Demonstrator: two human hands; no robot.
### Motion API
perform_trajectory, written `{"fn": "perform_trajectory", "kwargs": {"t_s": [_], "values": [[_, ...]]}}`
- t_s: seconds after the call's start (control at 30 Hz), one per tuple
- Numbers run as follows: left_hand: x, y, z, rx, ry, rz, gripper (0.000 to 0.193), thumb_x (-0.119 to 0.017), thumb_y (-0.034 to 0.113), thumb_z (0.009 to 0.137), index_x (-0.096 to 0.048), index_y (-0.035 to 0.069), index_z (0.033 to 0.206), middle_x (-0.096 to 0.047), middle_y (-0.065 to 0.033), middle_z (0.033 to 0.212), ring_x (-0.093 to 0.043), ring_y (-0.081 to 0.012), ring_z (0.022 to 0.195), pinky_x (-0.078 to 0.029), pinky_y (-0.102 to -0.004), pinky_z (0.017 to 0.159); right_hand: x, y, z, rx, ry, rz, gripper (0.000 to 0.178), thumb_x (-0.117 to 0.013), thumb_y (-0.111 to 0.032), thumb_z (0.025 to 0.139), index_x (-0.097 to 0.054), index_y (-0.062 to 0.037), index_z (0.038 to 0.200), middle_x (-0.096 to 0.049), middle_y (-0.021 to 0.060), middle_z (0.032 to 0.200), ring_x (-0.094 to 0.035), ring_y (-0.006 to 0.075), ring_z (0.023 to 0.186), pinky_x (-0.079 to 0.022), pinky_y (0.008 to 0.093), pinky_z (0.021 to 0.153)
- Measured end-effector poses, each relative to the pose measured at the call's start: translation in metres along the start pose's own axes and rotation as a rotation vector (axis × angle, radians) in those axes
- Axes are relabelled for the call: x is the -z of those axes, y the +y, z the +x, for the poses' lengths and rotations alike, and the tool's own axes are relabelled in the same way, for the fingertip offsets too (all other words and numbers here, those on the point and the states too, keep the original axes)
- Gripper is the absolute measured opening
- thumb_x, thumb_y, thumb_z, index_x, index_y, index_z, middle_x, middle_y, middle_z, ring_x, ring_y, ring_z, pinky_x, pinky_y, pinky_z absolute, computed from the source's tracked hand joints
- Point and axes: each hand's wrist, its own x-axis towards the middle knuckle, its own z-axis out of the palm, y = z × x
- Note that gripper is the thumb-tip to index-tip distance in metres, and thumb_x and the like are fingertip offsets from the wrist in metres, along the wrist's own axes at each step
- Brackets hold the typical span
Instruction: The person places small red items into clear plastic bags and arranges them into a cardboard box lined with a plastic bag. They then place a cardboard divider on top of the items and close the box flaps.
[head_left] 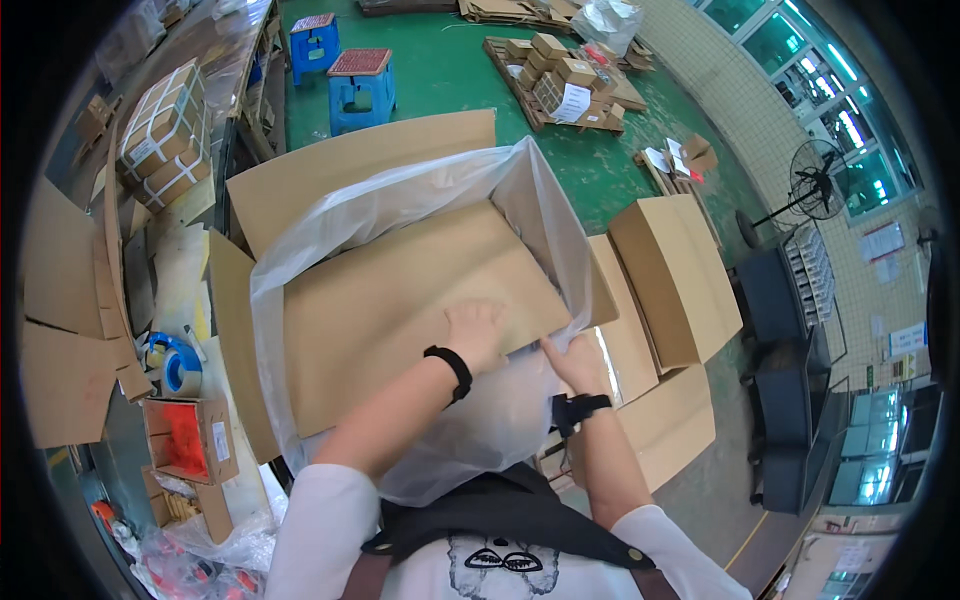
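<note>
A large open cardboard box stands in front of me, lined with a clear plastic bag folded over its walls. Inside the bag lies a flat brown cardboard sheet. My left hand rests on the sheet, fingers stretched out and palm down. At the sheet's near right corner, my right hand grips the bag's edge by the box wall, thumb toward the sheet; its other fingers are partly hidden. The bag's near side hangs loosely toward my body.
On the left bench are a strapped carton, a blue tape dispenser and a small box with red contents. Another open carton stands at right. Beyond are blue stools, a loaded pallet and a fan.
</note>
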Motion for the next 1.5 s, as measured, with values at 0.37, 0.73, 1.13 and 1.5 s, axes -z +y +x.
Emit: {"fn": "perform_trajectory", "kwargs": {"t_s": [0.37,0.73,1.13,1.5], "values": [[-0.094,-0.007,0.074,0.003,-0.186,0.143,0.076,-0.050,0.059,0.087,-0.019,0.032,0.151,-0.010,-0.0070,0.159,-0.012,-0.0326,0.145,-0.020,-0.0723,0.102,0.115,0.032,0.031,-0.065,-0.352,1.210,0.028,-0.049,-0.022,0.096,-0.052,-0.0050,0.074,-0.051,0.0026,0.058,-0.048,0.0104,0.050,-0.039,0.0249,0.045],[-0.087,-0.062,0.076,0.122,-0.464,-0.211,0.045,-0.047,0.038,0.093,-0.048,0.020,0.134,-0.047,-0.0127,0.137,-0.042,-0.0292,0.129,-0.027,-0.0510,0.109,0.121,0.055,0.032,0.008,-0.544,1.236,0.031,-0.051,-0.029,0.098,-0.050,-0.0044,0.079,-0.048,0.0032,0.059,-0.046,0.0108,0.048,-0.041,0.0237,0.048],[-0.138,-0.104,-0.314,1.434,1.033,-0.823,0.061,-0.076,0.027,0.075,-0.050,-0.009,0.116,-0.061,-0.0257,0.106,-0.061,-0.0385,0.099,-0.048,-0.0424,0.086,0.247,-0.205,0.066,1.495,-0.901,0.213,0.024,-0.061,-0.019,0.087,-0.058,-0.0005,0.102,-0.061,0.0139,0.083,-0.060,0.0347,0.074,-0.047,0.0411,0.066],[-0.047,-0.093,-0.329,1.181,1.110,-0.902,0.036,-0.050,0.023,0.100,-0.048,0.000,0.072,-0.041,-0.0044,0.056,-0.036,-0.0116,0.055,-0.032,-0.0306,0.049,-0.170,-0.348,-0.130,1.370,-0.841,-0.812,0.068,-0.058,-0.041,0.089,-0.024,-0.0388,0.148,0.000,0.0048,0.160,-0.009,0.0476,0.142,-0.034,0.0757,0.093]]}}
